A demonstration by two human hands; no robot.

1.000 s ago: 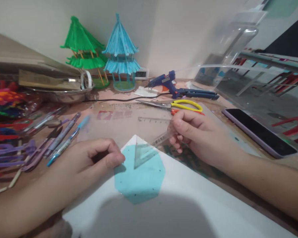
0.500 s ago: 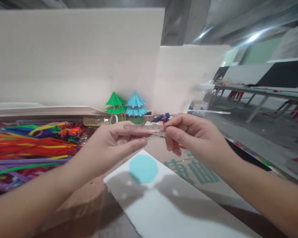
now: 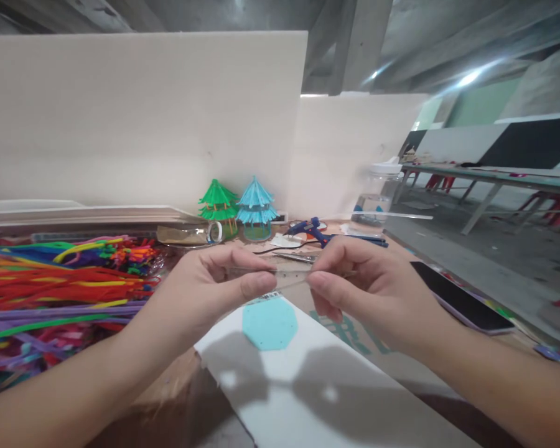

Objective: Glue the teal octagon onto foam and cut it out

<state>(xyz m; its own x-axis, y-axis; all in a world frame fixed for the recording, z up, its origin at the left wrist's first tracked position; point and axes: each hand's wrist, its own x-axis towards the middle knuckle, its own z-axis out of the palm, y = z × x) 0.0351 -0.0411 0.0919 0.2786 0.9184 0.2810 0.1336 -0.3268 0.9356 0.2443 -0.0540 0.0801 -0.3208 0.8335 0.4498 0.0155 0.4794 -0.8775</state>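
Note:
A clear plastic ruler (image 3: 291,272) stretches between my two hands, level and nearly edge-on to me. My left hand (image 3: 210,280) pinches one end between thumb and fingers. The other end is gripped by the thumb and fingertips of my right hand (image 3: 361,277). Below them a white board (image 3: 317,398) lies on the table, with a light-blue octagon (image 3: 269,326) on its far end. Small dark dots show near the octagon's edge. Shadows of both hands fall across the board.
Pipe cleaners (image 3: 74,280) in many colours lie at left. Behind my hands stand a green pavilion model (image 3: 218,205) and a blue one (image 3: 256,205), beside a blue glue gun (image 3: 312,229). A phone (image 3: 462,298) and a clear jar (image 3: 376,196) are at right.
Both hands have lowered slightly in view with the ruler, which has tilted from showing its face to nearly edge-on. My left thumb has closed against the fingers.

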